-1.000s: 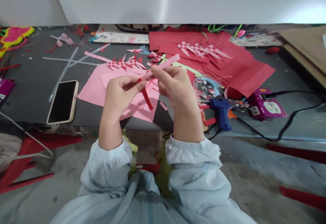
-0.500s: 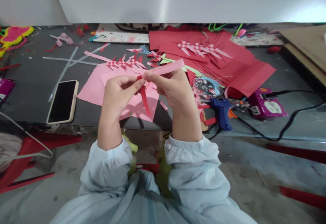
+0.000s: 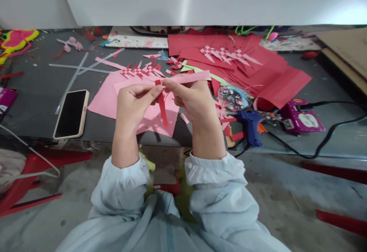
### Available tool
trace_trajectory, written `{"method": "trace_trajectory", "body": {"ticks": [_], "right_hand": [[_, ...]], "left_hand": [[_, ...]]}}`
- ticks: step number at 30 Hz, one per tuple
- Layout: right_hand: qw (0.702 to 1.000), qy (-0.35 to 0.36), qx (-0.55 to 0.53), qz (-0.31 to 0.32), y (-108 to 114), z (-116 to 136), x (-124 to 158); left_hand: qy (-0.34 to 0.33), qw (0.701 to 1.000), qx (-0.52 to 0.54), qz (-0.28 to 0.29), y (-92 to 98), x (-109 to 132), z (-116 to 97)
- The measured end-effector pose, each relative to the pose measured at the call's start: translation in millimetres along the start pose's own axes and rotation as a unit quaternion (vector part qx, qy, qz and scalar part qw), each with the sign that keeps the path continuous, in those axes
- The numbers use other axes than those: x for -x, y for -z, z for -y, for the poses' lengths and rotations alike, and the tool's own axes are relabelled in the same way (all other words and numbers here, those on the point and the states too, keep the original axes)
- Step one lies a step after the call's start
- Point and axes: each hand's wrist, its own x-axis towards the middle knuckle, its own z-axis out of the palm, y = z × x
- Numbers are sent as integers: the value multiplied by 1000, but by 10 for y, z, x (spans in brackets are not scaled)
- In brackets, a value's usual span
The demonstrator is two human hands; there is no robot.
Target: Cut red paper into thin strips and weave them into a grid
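Black-screened, a flat phone in a cream case (image 3: 71, 114) lies left on the dark grey table (image 3: 100, 128), whose surface shows between it and my left hand (image 3: 129, 107). Those fingers pinch a narrow red paper strip (image 3: 163, 110); its short end now stands above my thumb. The long pink paper strip (image 3: 195, 77), pinched in my right hand (image 3: 197, 101), has swung flatter, so both strips appear to meet at my fingertips. Rightward, a blue glue gun (image 3: 249, 128) crowds the near edge.

A matt red paper strip (image 3: 163, 111) is contrasting with a glossy smartphone screen (image 3: 70, 112) and plastic glue gun (image 3: 249, 128).
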Motion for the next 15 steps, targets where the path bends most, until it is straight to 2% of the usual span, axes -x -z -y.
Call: {"method": "trace_trajectory", "body": {"ticks": [8, 15], "right_hand": [[996, 7, -75, -39, -65, -6, 3], [994, 25, -104, -35, -53, -2, -3]], "left_hand": [[-7, 999, 33, -1, -8, -5, 20], [20, 999, 31, 29, 24, -2, 16]]}}
